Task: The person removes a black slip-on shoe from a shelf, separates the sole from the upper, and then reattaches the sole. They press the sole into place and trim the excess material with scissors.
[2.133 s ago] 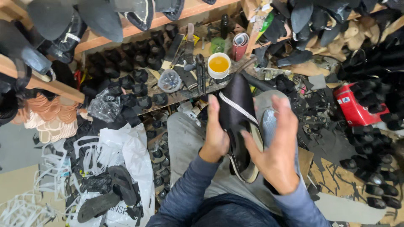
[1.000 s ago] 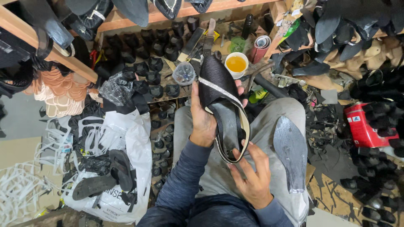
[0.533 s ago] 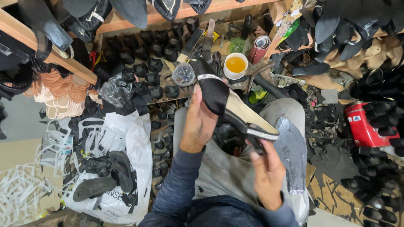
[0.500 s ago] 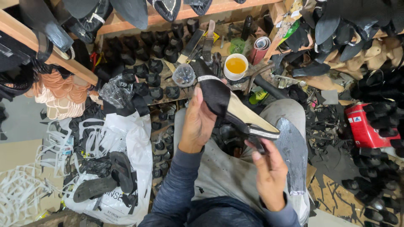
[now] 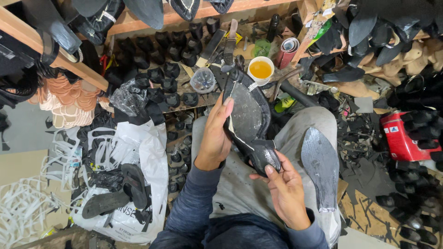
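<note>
Over my lap I hold a black shoe (image 5: pixel 249 122) with its glossy, glue-coated underside facing up. My left hand (image 5: pixel 216 133) grips its left edge near the toe. My right hand (image 5: pixel 284 182) holds the heel end from below, thumb on the heel block. A separate dark sole (image 5: pixel 320 166), also shiny, lies on my right thigh just right of my right hand.
A white cup of yellow glue (image 5: pixel 260 70) stands beyond the shoe on the cluttered bench. Rows of black heel blocks (image 5: pixel 170 74) fill the bench at left. A white bag with black sandals (image 5: pixel 129 184) sits at my left. A red can (image 5: pixel 401 136) stands at right.
I have turned the shoe over: its insole faced up, then it went side-on, and now the glued bottom faces me. My right hand moved from my lap to the heel.
</note>
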